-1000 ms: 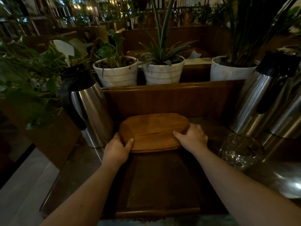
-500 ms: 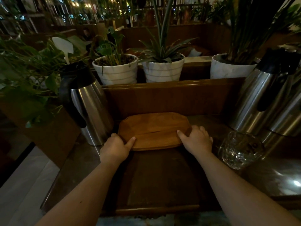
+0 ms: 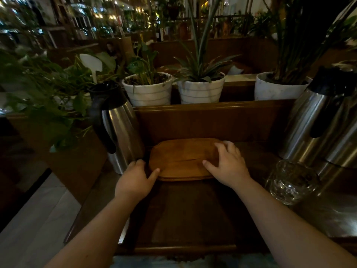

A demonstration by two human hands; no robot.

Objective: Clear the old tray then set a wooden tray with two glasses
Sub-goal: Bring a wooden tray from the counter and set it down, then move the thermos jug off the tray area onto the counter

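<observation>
A light-brown wooden tray (image 3: 181, 159) with rounded corners lies flat at the back of a dark wooden surface (image 3: 185, 215). My left hand (image 3: 135, 180) is at the tray's front left corner, thumb on the rim and fingers curled beside it. My right hand (image 3: 228, 165) lies over the tray's right end, fingers spread across its top and far corner. A clear patterned glass (image 3: 289, 182) stands to the right of my right hand, apart from the tray. I see only this one glass.
A steel jug with a black handle (image 3: 119, 132) stands close to the tray's left. Two tall steel flasks (image 3: 320, 122) stand at the right behind the glass. A wooden ledge (image 3: 212, 107) with white plant pots (image 3: 148, 91) rises behind. The floor drops off to the left.
My right hand has moved from the tray's front right edge up onto its right end, fingers now spread. The left hand and the tray have stayed roughly in place.
</observation>
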